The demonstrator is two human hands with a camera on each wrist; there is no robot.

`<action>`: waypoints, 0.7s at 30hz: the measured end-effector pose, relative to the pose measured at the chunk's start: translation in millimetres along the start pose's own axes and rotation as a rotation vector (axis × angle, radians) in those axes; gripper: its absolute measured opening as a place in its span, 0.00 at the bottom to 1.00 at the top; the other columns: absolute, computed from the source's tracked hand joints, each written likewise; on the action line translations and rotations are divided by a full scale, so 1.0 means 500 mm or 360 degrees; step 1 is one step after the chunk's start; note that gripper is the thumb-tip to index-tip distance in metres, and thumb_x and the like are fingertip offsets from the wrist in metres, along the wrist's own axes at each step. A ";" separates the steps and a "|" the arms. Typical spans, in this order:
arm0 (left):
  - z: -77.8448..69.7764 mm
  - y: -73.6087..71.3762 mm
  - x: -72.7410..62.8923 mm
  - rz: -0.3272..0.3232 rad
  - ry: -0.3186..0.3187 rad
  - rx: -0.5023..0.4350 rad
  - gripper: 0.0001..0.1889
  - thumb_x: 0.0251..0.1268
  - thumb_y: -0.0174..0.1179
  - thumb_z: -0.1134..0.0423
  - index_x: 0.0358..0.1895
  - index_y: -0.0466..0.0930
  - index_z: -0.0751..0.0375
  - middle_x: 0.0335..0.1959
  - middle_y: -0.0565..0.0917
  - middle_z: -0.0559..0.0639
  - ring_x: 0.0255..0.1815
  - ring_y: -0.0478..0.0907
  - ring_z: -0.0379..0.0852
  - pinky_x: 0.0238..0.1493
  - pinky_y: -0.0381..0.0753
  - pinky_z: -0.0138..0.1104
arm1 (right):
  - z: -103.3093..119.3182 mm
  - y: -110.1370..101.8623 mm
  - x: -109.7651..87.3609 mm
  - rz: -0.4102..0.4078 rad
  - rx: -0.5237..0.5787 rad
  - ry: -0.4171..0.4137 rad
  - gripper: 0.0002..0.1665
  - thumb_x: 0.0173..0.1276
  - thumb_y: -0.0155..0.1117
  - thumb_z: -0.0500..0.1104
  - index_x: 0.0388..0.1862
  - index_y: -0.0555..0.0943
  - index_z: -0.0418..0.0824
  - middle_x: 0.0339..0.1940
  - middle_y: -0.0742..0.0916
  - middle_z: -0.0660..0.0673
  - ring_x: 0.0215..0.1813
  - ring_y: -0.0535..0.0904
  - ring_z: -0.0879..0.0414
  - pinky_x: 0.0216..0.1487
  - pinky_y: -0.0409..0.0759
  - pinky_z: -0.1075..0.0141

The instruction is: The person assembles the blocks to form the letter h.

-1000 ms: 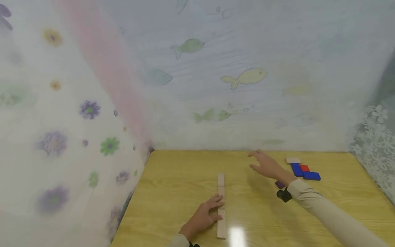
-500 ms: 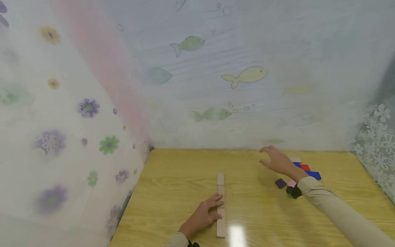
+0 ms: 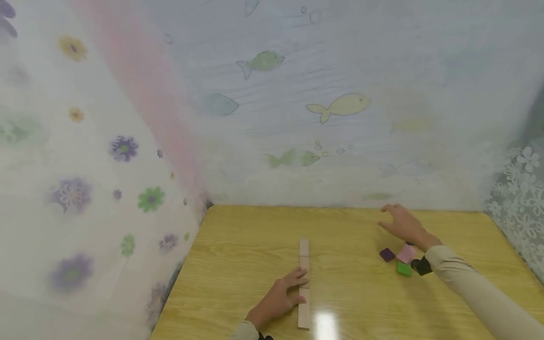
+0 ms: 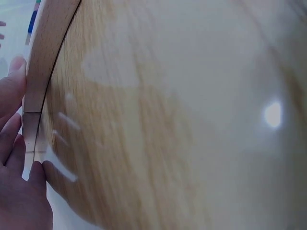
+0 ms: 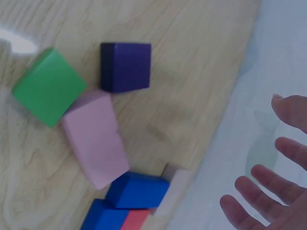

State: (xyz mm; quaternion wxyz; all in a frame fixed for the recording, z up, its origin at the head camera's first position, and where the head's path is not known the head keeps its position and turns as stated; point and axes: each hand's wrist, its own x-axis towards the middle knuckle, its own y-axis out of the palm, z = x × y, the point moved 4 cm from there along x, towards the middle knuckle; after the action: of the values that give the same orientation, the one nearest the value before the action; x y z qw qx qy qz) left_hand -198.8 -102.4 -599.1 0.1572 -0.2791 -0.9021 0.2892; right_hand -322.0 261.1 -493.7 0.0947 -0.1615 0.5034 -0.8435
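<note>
Plain wooden blocks lie end to end in a straight line on the table. My left hand rests against this line, its fingers relaxed and its thumb on the nearest block. In the left wrist view the fingertips meet the side of the wood. My right hand is raised over the back right of the table with fingers spread and nothing in them. Nearby lie a dark purple block, a green block, a pink block and blue blocks, partly hidden in the head view.
A red block and a pale wooden block sit beside the blue ones. The table meets a wall with painted fish at the back. A flowered wall stands along the left.
My right hand has moved to the right over the coloured blocks, uncovering the purple, pink and green ones and covering most of the blue and red. My left hand has stayed in place.
</note>
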 end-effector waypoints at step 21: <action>0.002 0.000 -0.002 0.0019 -0.0082 -0.0047 0.26 0.62 0.61 0.54 0.64 0.72 0.56 0.71 0.62 0.43 0.74 0.51 0.44 0.70 0.57 0.45 | -0.122 0.003 -0.018 0.0038 0.0010 0.0343 0.32 0.67 0.59 0.49 0.54 0.70 0.19 0.48 0.73 0.17 0.47 0.71 0.25 0.40 0.74 0.37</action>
State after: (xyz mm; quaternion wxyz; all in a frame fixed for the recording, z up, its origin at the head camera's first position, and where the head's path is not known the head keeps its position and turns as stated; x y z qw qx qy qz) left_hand -198.6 -103.5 -599.8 0.1281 -0.2793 -0.9083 0.2839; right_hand -336.1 313.3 -523.8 0.0505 -0.0634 0.5098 -0.8565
